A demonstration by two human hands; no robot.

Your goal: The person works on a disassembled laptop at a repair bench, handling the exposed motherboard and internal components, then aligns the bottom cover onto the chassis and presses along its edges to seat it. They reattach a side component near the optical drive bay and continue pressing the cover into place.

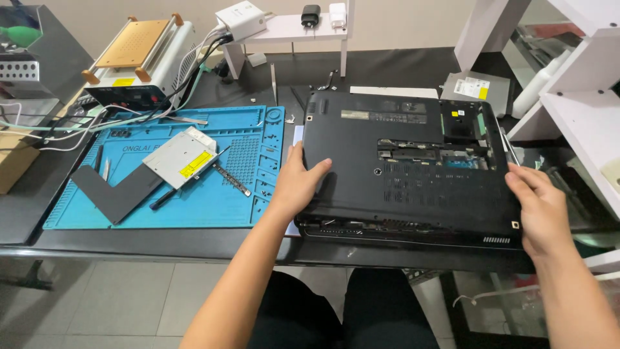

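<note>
Seen from above: a black laptop [403, 171] lying upside down on a dark counter [194, 242], near edge close to the counter's front edge, underside up. Left hand [296, 184] pressed on the laptop's left edge, fingers [316, 169] spread and curled over the corner, thumb on top. Right hand [541, 207] cupping the laptop's right front corner, fingers open and wrapped against the side, not pinched shut. Bottom panel already partly stripped: an open bay along the laptop's far half showing circuit parts, and the front edge slightly gapped, inner parts visible.

Judged as lifting or turning the base: best done with even pressure from both sides, level, lifted slowly so any loosened panel or cable does not snag, and clear of the white shelf unit [581, 84] just right of the laptop.

Left of the laptop, a blue repair mat [245, 123] with moulded compartments along the side nearest the laptop; contents too small to tell, possibly screws. On the mat: a silver optical drive [181, 157], a dark L-shaped cover piece [113, 190] and a thin tool [229, 179]. Beyond the mat, farther from the laptop, a white heating machine with an orange plate [135, 52]. Behind the laptop, a small white shelf [290, 29] carrying chargers.
</note>
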